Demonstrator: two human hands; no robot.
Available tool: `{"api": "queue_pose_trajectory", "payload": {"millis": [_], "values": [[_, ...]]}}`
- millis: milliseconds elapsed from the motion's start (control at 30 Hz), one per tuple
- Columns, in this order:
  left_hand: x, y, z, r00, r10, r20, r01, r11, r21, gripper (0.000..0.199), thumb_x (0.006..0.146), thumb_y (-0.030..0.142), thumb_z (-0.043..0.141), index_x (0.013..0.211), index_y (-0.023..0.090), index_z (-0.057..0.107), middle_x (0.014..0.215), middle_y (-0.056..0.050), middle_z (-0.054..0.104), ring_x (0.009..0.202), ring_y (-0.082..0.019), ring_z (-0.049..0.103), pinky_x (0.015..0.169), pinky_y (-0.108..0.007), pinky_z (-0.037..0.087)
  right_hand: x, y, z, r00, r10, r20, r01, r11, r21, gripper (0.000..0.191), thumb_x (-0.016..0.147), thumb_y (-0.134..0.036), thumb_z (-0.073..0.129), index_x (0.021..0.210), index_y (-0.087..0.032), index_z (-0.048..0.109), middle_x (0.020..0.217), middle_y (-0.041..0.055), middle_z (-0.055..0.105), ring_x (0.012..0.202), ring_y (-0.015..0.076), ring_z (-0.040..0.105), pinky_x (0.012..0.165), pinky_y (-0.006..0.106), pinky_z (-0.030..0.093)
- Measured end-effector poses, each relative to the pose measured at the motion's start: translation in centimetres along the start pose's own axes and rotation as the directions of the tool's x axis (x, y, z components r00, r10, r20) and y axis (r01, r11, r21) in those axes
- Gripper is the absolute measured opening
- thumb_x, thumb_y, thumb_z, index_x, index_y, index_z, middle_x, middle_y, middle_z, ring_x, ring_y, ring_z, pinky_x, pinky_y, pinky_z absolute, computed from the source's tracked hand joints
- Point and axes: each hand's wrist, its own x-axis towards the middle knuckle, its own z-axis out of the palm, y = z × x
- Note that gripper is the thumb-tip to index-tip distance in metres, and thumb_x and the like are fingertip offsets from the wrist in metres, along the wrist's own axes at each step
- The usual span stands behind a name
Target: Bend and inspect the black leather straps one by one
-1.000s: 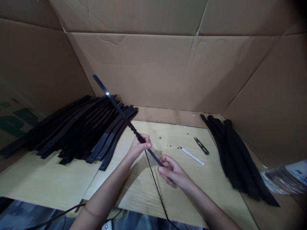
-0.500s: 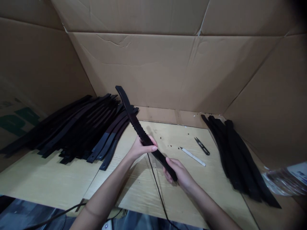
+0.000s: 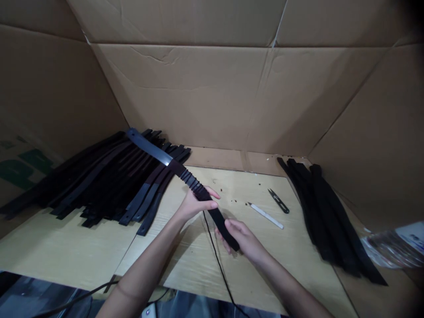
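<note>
A long curved black strap [image 3: 177, 168], like a bag handle, slants across the middle of the view. Its upper end is smooth and shiny with a small hole, and dark cord [image 3: 192, 181] is coiled in ridges round its middle. My left hand [image 3: 195, 206] is closed round the strap just below the coils, thumb on top. The lower end lies in my right hand [image 3: 240, 234], thumb above and fingers beneath. From under my left hand a thin black cord [image 3: 216, 255] runs down past the table's front edge.
Many similar black straps [image 3: 102, 176] lie piled at the left, and several more [image 3: 331, 216] at the right. Thread snips [image 3: 278, 201] and a white pen-like tool [image 3: 266, 215] lie right of my hands. Cardboard walls [image 3: 185, 92] surround the table. A clear plastic object [image 3: 394, 247] is at far right.
The strap has rolled in my hands, so its shiny face now shows. Its upper end has swung left and slightly down, and my right hand has shifted a little left.
</note>
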Motion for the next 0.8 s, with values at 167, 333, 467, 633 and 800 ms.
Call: {"api": "queue_pose_trajectory", "payload": {"millis": [167,333,467,633,800], "values": [[-0.2,0.2,-0.1,0.998,-0.002,0.056,0.002,1.000,0.010,0.040,0.052,0.048,0.084,0.068,0.015,0.069,0.059,0.001,0.057,0.056,-0.012,0.049,0.052,-0.023,0.034,-0.4,-0.5,-0.1,0.995,0.078,-0.060,-0.078,0.997,0.008,0.060,0.079,-0.071,0.052,0.074,-0.012,0.062,0.051,-0.0012,0.055,0.039,0.0082,0.047,0.043,0.021,0.035],[0.1,-1.0,-0.2,0.995,0.026,0.098,-0.015,0.994,-0.108,0.047,0.043,0.054,0.085,0.055,0.015,0.061,0.051,0.001,0.054,0.049,-0.011,0.046,0.048,-0.023,0.032,-0.4,-0.4,0.1,0.993,0.115,-0.024,-0.114,0.993,0.038,0.056,0.081,-0.069,0.050,0.084,-0.015,0.057,0.040,-0.0063,0.048,0.032,0.0070,0.038,0.035,0.019,0.027],[0.3,-1.6,0.0,0.997,0.047,0.056,-0.037,0.985,-0.170,0.055,0.043,0.062,0.081,0.043,0.016,0.052,0.040,0.004,0.041,0.043,-0.008,0.035,0.045,-0.024,0.025,-0.2,0.1,0.3,0.996,0.018,0.091,-0.019,1.000,0.009,0.050,0.078,-0.063,0.061,0.099,-0.020,0.047,0.053,-0.0072,0.056,0.035,0.0064,0.042,0.037,0.018,0.031],[0.2,-0.3,0.4,1.000,0.001,-0.020,-0.002,0.998,-0.067,0.048,0.047,0.058,0.081,0.045,0.015,0.058,0.042,0.001,0.050,0.044,-0.010,0.042,0.046,-0.024,0.029,0.0,0.1,0.3,0.992,-0.078,0.097,0.083,0.995,-0.056,0.039,0.086,-0.058,0.055,0.094,-0.021,0.045,0.072,-0.0042,0.058,0.041,0.0040,0.044,0.041,0.018,0.033],[-0.3,1.0,0.7,0.999,-0.038,-0.014,0.038,0.999,-0.001,0.036,0.053,0.046,0.082,0.059,0.014,0.068,0.056,-0.003,0.062,0.055,-0.014,0.053,0.053,-0.025,0.040,-0.2,-0.5,0.1,0.999,-0.035,-0.024,0.034,0.999,-0.029,0.046,0.086,-0.063,0.049,0.085,-0.017,0.053,0.056,-0.0071,0.046,0.037,0.0038,0.035,0.037,0.017,0.028]]}}
